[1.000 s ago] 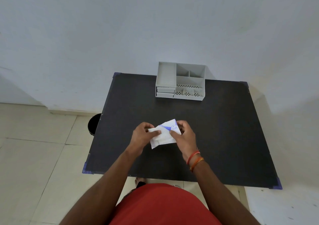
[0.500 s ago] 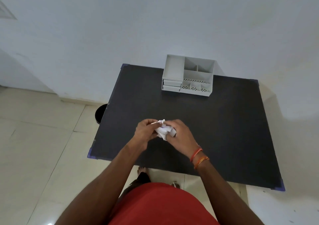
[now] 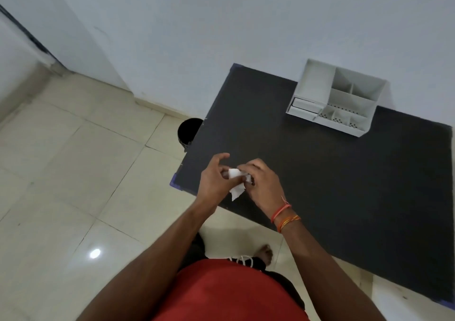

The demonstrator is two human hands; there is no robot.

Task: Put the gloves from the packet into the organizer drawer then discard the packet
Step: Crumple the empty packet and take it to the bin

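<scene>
A crumpled white packet (image 3: pixel 236 184) is squeezed between both hands above the near left corner of the black table (image 3: pixel 344 173). My left hand (image 3: pixel 213 180) grips its left side, with the index finger raised. My right hand (image 3: pixel 264 181) closes over its right side and hides part of it. The white organizer (image 3: pixel 337 99) stands at the table's far edge against the wall, with its two small drawers (image 3: pixel 304 106) on the left side pushed in. No gloves are visible.
A black round bin (image 3: pixel 188 132) stands on the tiled floor just left of the table's left edge. A white wall runs behind the table. My bare foot (image 3: pixel 264 253) shows beneath the table's near edge.
The flat packet has been crumpled into a small wad between both hands. My view has swung left, so the table and organizer sit further right and more floor shows.
</scene>
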